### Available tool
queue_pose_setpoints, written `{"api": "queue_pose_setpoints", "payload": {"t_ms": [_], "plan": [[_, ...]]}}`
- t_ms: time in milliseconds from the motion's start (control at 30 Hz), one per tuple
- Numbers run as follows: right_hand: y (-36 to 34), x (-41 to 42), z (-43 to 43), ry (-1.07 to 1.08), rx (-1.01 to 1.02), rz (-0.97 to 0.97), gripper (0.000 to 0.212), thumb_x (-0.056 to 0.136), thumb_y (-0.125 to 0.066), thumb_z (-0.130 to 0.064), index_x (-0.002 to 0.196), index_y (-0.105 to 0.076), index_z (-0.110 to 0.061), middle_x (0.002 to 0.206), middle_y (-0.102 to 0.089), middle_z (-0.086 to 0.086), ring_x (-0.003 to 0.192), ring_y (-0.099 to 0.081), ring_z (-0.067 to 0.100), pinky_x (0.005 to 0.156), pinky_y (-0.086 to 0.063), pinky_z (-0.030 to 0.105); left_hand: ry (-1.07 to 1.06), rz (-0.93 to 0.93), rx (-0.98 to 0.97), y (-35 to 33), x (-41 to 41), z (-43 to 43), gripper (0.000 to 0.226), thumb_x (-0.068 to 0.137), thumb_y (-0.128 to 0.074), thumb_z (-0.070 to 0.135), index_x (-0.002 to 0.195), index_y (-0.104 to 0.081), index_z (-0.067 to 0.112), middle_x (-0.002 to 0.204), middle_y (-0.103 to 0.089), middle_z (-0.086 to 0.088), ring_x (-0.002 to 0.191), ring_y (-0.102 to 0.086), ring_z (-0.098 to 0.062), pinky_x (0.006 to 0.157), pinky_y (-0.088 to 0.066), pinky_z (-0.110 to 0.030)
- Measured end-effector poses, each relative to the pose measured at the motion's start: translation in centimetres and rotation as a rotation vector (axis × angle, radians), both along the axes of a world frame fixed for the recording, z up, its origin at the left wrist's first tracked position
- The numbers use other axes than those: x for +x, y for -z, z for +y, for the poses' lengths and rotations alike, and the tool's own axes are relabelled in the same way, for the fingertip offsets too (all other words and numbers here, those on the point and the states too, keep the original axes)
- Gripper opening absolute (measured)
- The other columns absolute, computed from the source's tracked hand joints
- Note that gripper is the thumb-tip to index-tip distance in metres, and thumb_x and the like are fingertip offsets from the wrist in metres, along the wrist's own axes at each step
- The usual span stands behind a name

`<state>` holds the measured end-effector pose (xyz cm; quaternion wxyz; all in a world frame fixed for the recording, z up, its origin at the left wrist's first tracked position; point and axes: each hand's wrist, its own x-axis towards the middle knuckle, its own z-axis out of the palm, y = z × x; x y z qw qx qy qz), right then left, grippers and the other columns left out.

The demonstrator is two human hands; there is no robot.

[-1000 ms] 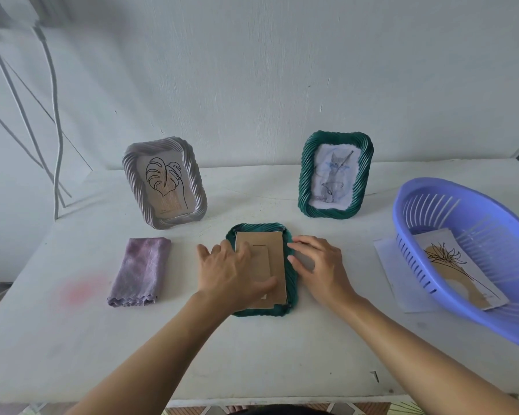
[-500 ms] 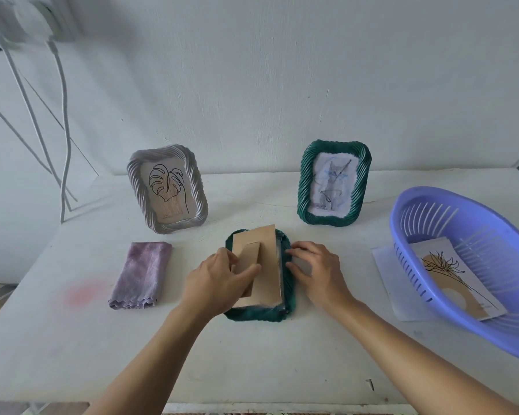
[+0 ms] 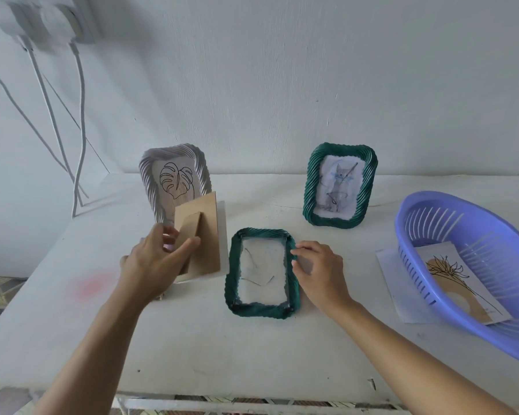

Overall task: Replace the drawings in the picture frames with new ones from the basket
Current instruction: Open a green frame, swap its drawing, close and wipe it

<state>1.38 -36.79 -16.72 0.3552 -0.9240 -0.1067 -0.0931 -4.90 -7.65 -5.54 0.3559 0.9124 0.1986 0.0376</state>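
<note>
Backing board is now off the green frame. Our left hand has lifted it just left of the frame, grip clamped on its stand flap. The old drawing lies exposed inside the frame. Our right hand rests fingertips on the frame's right rim, grip loose. The new drawing waits in the basket, well right of the frame. Swap can likely start.

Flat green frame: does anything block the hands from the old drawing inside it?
Nothing visible. The backing board is off, gripped by the left hand left of the green frame; the drawing lies exposed. The right hand touches the frame's right rim.
</note>
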Motion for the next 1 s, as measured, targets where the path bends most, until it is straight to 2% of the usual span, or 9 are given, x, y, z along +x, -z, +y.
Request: {"api": "queue_pose_setpoints", "payload": {"t_ms": [100, 267, 333, 433, 567, 700, 800, 900, 1000], "plan": [[-0.1, -0.1, 0.3, 0.019, -0.01, 0.011, 0.02, 0.089, -0.068, -0.02, 0.108, -0.075, -0.022, 0.117, -0.064, -0.013, 0.112, -0.055, 0.012, 0.094, -0.031, 0.032, 0.013, 0.077, 0.061, 1.6, -0.4, 0.4, 0.056, 0.064, -0.044, 0.083, 0.093, -0.052, 0.035, 0.094, -0.061, 0.022, 0.103, -0.062, -0.021, 0.099, -0.044, -0.051], [0.0, -0.2, 0.3, 0.027, -0.022, -0.006, 0.021, 0.087, -0.069, -0.019, 0.107, -0.075, -0.023, 0.116, -0.065, -0.012, 0.111, -0.057, 0.014, 0.094, -0.035, 0.037, 0.033, 0.159, 0.102, 4.3, -0.7, 0.8, 0.067, 0.067, -0.043, 0.085, 0.103, -0.053, 0.031, 0.102, -0.062, 0.012, 0.099, -0.061, -0.018, 0.102, -0.042, -0.051], [0.0, -0.2, 0.3, 0.033, -0.029, -0.011, 0.021, 0.087, -0.07, -0.018, 0.107, -0.075, -0.022, 0.116, -0.066, -0.011, 0.111, -0.058, 0.014, 0.094, -0.035, 0.036, 0.03, 0.18, 0.17, 4.6, -0.7, 0.6, 0.062, 0.074, -0.046, 0.08, 0.108, -0.053, 0.029, 0.105, -0.059, 0.012, 0.098, -0.055, -0.018, 0.103, -0.035, -0.047], [-0.2, -0.3, 0.4, 0.032, -0.037, -0.016, 0.021, 0.087, -0.07, -0.017, 0.107, -0.075, -0.021, 0.115, -0.066, -0.01, 0.109, -0.058, 0.015, 0.093, -0.038, 0.038, 0.035, 0.18, 0.274, 4.5, -0.8, 0.1, 0.049, 0.088, -0.052, 0.066, 0.116, -0.052, 0.027, 0.106, -0.052, 0.011, 0.095, -0.045, -0.018, 0.093, -0.027, -0.043], [0.0, -0.2, 0.2, 0.04, -0.069, -0.052, 0.023, 0.085, -0.071, -0.013, 0.107, -0.075, -0.016, 0.112, -0.067, -0.006, 0.103, -0.061, 0.019, 0.09, -0.049, 0.047, 0.019, 0.173, 0.209, 4.3, -0.7, 0.2, 0.061, 0.074, -0.041, 0.075, 0.11, -0.052, 0.027, 0.105, -0.057, 0.012, 0.098, -0.051, -0.019, 0.096, -0.027, -0.045], [0.0, -0.1, 0.1, 0.071, -0.065, -0.055, 0.023, 0.085, -0.072, -0.011, 0.108, -0.074, -0.011, 0.108, -0.066, -0.001, 0.101, -0.061, 0.023, 0.088, -0.052, 0.049, -0.018, 0.104, 0.053, 4.2, -0.7, 1.0, 0.059, 0.067, -0.044, 0.077, 0.1, -0.054, 0.03, 0.097, -0.061, 0.019, 0.1, -0.062, -0.018, 0.104, -0.035, -0.049], [-0.5, -0.3, 0.5, 0.069, -0.095, -0.131, 0.021, 0.082, -0.075, -0.013, 0.103, -0.074, -0.014, 0.106, -0.063, 0.0, 0.1, -0.06, 0.026, 0.082, -0.052, 0.048, -0.023, 0.07, 0.069, 3.9, -0.8, 1.5, 0.055, 0.066, -0.044, 0.079, 0.096, -0.052, 0.033, 0.098, -0.062, 0.021, 0.092, -0.063, -0.012, 0.099, -0.037, -0.048], [-1.3, -0.4, 1.6, 0.055, -0.119, -0.221, 0.019, 0.081, -0.075, -0.015, 0.1, -0.074, -0.019, 0.108, -0.062, -0.002, 0.106, -0.058, 0.023, 0.083, -0.046, 0.044, -0.05, 0.012, 0.098, 3.4, -0.9, 1.9, 0.049, 0.069, -0.048, 0.073, 0.097, -0.052, 0.033, 0.101, -0.061, 0.02, 0.085, -0.059, 0.001, 0.093, -0.035, -0.043], [-2.3, -0.1, 3.6, -0.051, -0.046, -0.186, 0.018, 0.086, -0.07, -0.02, 0.103, -0.073, -0.022, 0.106, -0.063, -0.008, 0.106, -0.058, 0.016, 0.086, -0.044, 0.044, -0.052, -0.012, 0.128, 3.4, -0.9, 2.8, 0.05, 0.069, -0.049, 0.073, 0.1, -0.052, 0.034, 0.103, -0.06, 0.019, 0.088, -0.059, -0.003, 0.089, -0.033, -0.041]]}}
